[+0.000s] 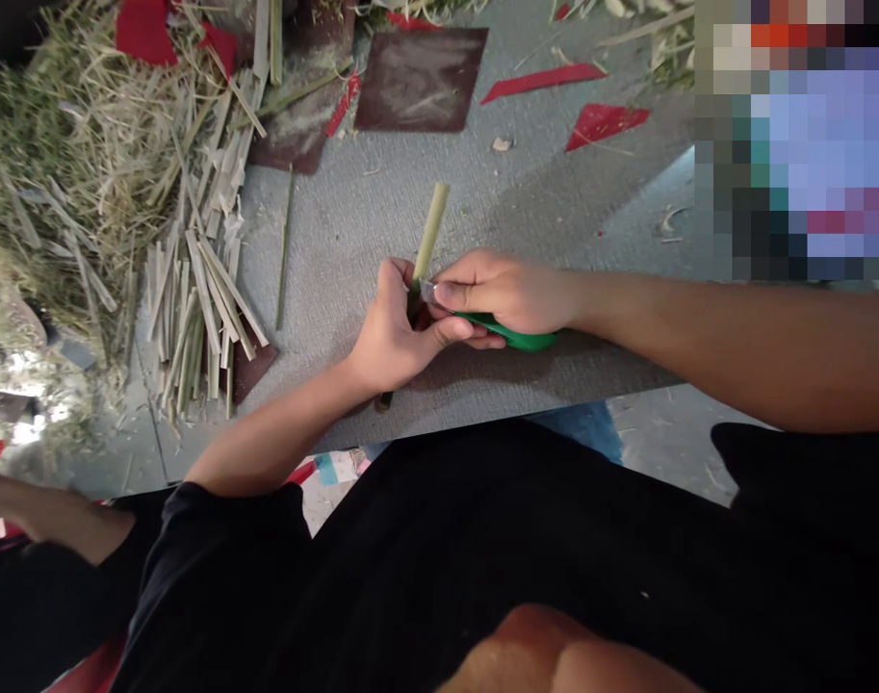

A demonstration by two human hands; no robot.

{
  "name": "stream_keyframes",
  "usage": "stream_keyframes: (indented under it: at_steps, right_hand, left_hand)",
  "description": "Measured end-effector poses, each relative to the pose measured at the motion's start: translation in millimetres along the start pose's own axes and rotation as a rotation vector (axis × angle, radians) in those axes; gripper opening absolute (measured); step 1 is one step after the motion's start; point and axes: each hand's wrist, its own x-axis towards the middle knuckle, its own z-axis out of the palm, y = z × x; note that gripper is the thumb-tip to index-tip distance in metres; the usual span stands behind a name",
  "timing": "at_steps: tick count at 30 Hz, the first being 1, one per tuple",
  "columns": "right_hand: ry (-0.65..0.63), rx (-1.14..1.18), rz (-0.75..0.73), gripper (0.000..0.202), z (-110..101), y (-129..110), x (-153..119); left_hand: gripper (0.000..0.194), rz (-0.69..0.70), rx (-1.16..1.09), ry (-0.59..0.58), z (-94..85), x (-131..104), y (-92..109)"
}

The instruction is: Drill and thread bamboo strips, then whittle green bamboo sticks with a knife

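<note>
My left hand [392, 332] is closed around a pale green stick [431, 226]. The stick's upper part slants up and to the right out of the fist, and a darker lower end shows beneath the hand near the table edge. In my right hand [515, 294] is a knife with a green handle [529, 339]. Its short blade [427, 291] lies against the stick just above my left fingers. My left thumb reaches across to the right hand by the handle. Fingers hide part of the blade.
Cut strips [193, 318] lie in a bundle on the left of the grey table [352, 221], beside a heap of shavings [85, 164]. Farther back are a dark brown square sheet [421, 82] and red scraps [605, 123]. Another person's arm [56, 510] is at lower left.
</note>
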Motion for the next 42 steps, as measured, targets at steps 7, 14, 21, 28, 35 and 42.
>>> stream_keyframes:
  at_steps: [7,14,21,28,35,42]
  right_hand:
    - [-0.102,0.052,0.086,0.067,-9.0,5.8,2.0]
    - [-0.125,0.073,0.04,0.063,-6.1,8.7,2.0]
    - [0.055,0.084,-0.028,0.061,4.6,6.6,1.6]
    - [-0.136,0.063,0.092,0.062,-5.8,-0.2,-0.4]
    - [-0.047,0.093,-0.037,0.062,1.9,10.6,3.1]
    - [-0.069,0.01,0.016,0.063,0.6,5.9,2.0]
  left_hand:
    - [0.09,-0.071,-0.043,-0.019,0.0,0.3,2.3]
    - [0.087,-0.03,0.117,-0.013,-13.5,0.2,-0.7]
    - [0.08,-0.061,0.068,0.015,-11.5,1.7,3.7]
    - [0.091,-0.079,0.03,-0.058,-9.6,-1.1,1.0]
    - [0.084,0.051,0.094,0.022,-8.6,0.1,0.9]
    - [0.083,0.024,0.031,-0.008,-7.0,2.4,4.1]
